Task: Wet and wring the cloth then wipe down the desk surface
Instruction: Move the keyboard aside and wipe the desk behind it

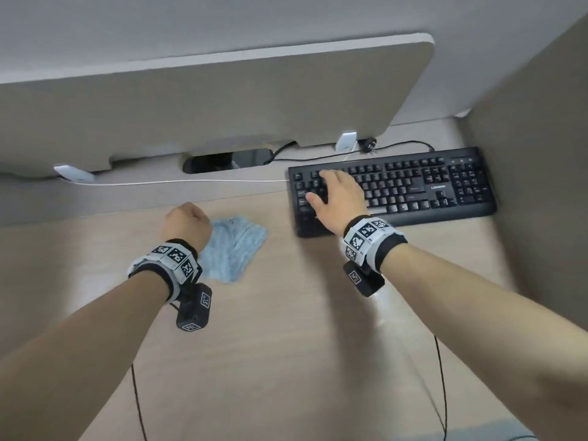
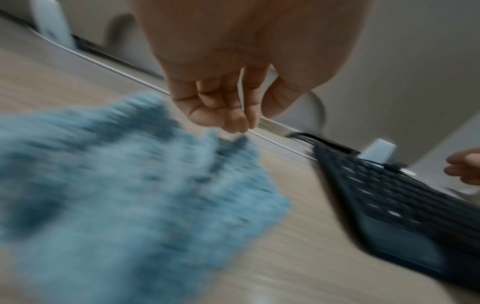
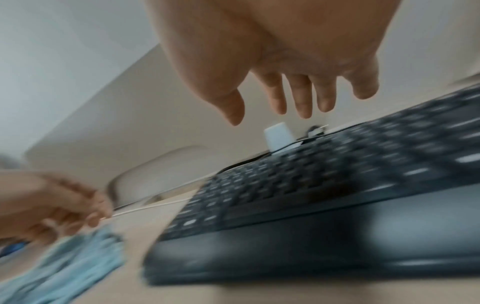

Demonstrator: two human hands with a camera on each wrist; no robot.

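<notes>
A light blue fluffy cloth lies flat on the wooden desk, left of the keyboard. My left hand hovers at the cloth's far left corner. Its fingers are loosely curled, the thumb is apart from them, and nothing shows inside them. The fingertips are right at the cloth's corner; blur hides whether they touch it. My right hand is spread, fingers straight, just above the left end of the black keyboard.
A grey partition closes the back of the desk, held by white clips. A cable slot opens behind the cloth, and a white cable runs along the back. A side panel stands on the right.
</notes>
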